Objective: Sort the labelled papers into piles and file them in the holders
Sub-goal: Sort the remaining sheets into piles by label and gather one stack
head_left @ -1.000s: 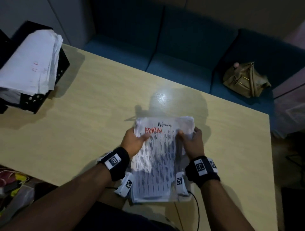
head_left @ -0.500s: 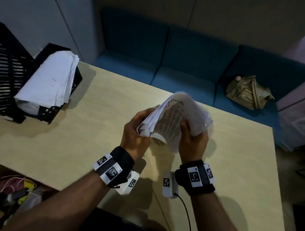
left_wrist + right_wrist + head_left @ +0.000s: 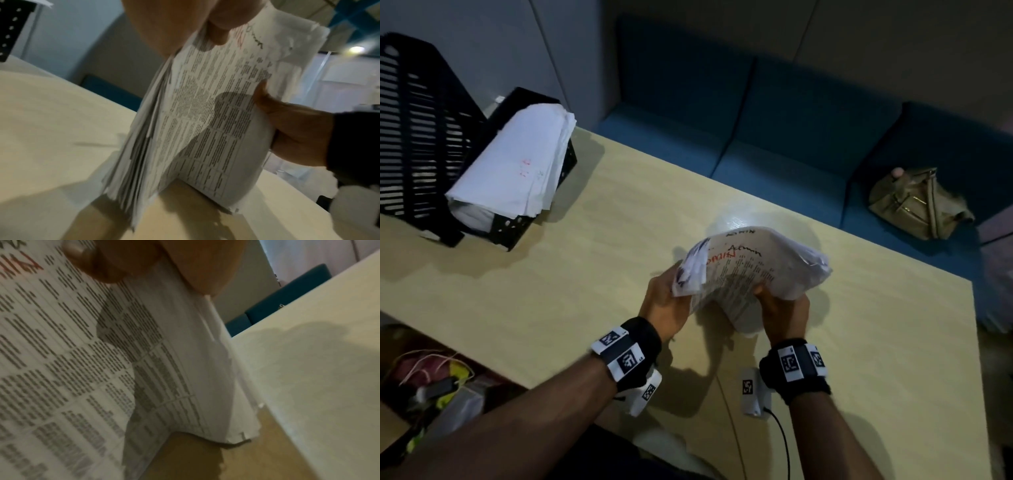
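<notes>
Thick stack of white printed papers marked "Admin" [image 3: 750, 274] upright, lower edge on pale wooden counter [image 3: 585, 274]; left hand [image 3: 664, 305], right hand [image 3: 786, 308] each clamp one side. Risk: bowed, uneven sheets slide out, fan, scatter.

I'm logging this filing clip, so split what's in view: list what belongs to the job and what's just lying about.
Part of the job:
- stack of papers marked "Admin", gripped by left hand and right hand
- black holder with papers already in it
- slatted black holder beside it

Just lying about:
- tan handbag on the blue sofa
- clutter below the table edge
</notes>
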`<state>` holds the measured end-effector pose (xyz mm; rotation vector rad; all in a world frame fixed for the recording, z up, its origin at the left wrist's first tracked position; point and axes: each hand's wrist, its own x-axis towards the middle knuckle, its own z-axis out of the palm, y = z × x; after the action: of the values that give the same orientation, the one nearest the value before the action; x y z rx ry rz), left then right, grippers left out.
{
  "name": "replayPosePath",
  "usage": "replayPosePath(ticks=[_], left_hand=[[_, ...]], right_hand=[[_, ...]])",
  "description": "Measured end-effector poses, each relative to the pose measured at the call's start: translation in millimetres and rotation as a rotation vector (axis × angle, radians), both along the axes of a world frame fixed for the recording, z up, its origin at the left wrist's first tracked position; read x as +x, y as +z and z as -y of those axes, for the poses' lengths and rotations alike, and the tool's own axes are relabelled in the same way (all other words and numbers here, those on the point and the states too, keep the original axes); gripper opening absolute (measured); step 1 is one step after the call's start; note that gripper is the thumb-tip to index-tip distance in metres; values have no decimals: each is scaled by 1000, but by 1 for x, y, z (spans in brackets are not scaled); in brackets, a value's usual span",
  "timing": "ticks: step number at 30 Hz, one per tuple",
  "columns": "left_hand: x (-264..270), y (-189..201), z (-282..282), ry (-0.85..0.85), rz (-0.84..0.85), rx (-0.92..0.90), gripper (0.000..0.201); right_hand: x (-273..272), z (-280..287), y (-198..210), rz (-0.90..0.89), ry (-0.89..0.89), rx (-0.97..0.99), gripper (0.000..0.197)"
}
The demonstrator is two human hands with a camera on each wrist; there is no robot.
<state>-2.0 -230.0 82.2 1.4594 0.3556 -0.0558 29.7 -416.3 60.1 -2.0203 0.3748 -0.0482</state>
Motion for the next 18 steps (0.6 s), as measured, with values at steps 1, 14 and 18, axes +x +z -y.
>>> replayPosePath(ticks=[1,14,18], left_hand=[[0,3,-3,-44,28,63,17],[-17,58,-151,48,220,257,17],[-18,85,-229,349,282,355,34]], right_hand=[[3,-1,4,-27,14,17,39],[60,-120,81,130,490,220,52],[82,-218,78,296,443,104,72]])
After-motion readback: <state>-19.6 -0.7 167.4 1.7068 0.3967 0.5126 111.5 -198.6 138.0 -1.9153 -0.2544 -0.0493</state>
